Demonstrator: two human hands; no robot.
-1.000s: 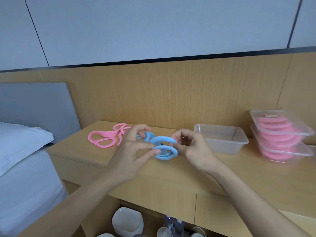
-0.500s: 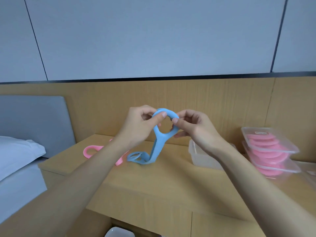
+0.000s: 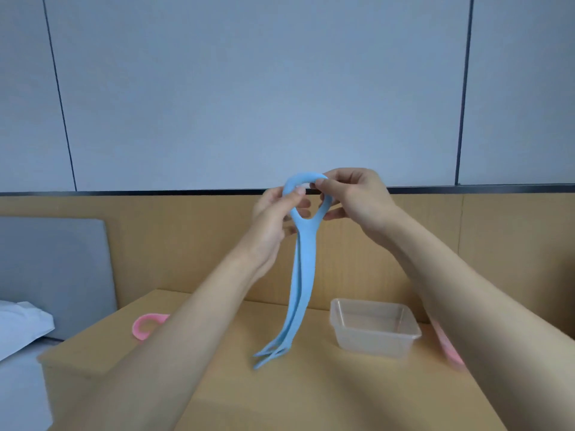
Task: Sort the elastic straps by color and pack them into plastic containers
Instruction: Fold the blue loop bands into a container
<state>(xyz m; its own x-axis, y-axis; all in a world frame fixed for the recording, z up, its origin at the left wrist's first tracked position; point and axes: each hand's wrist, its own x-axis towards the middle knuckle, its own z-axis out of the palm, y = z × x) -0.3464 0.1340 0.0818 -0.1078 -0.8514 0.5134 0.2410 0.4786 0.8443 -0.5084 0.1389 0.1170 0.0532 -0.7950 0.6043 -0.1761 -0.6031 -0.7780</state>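
Hands went up since 0.5 s ago: the blue straps (image 3: 303, 275), then bent with their lower part lying on the wood, now hung straight down at full length. Camera view tilted up too, so more of the grey panelled wall (image 3: 280, 88) showed, filling the 12 o'clock half. Wooden top (image 3: 311, 399) ran across 6 o'clock, with the padded grey headboard (image 3: 53, 275) and a white pillow (image 3: 18, 325) at 9 o'clock. Clear container (image 3: 373, 345) sat open and upright at 3 o'clock of the strap tails, near but apart from them. Left hand (image 3: 273, 219) had thumb and fingers clamped on the 9 o'clock side of the top loop. Right hand (image 3: 357, 197) pinched the loop's 1 o'clock edge between thumb and forefinger, its other fingers loosely spread behind. The tails splayed out just above the wood; contact couldn't be told. Pink strap (image 3: 146, 325) lay flat at 9 o'clock of the tails, half hidden by the left forearm. Blurred pink pieces (image 3: 448, 346) showed at 3 o'clock of the container, behind the right forearm.
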